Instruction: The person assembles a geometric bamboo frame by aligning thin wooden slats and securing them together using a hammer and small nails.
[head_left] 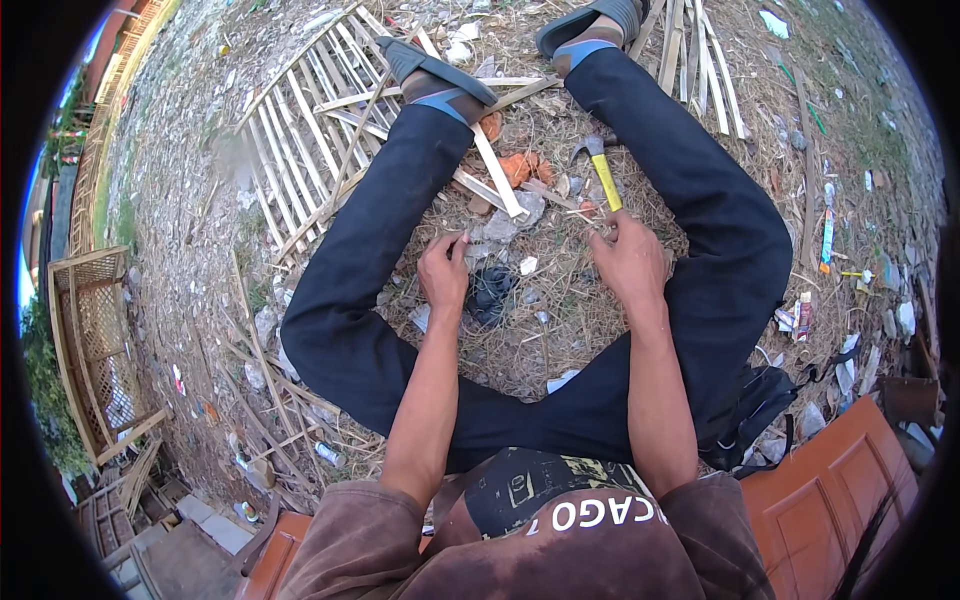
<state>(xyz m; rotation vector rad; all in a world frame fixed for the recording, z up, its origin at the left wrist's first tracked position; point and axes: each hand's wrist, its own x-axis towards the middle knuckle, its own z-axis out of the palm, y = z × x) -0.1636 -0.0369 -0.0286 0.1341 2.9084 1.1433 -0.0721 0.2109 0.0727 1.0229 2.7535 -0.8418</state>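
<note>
Head view, and here's the right hand, grip closed low around the yellow hammer, which angles out between the legs. Left hand's fingers bunch beside a grey stone; can't tell if they're pinching anything. Best keep those fingertips clear, blows short.

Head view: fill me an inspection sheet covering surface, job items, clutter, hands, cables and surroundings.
Surface: uneven ground with dry grass and stones.
Job items: yellow-handled claw hammer; grey stone between and ahead of the hands.
Clutter: crumpled black plastic, orange rubble, scattered wood strips.
Hands: right hand grips the hammer's handle end; left hand curled near the stone, contents unclear.
Cables: nothing seen for certain.
Surroundings: slatted wooden panel ahead-left; lattice frame far left; brown panelled door lower right.
</note>
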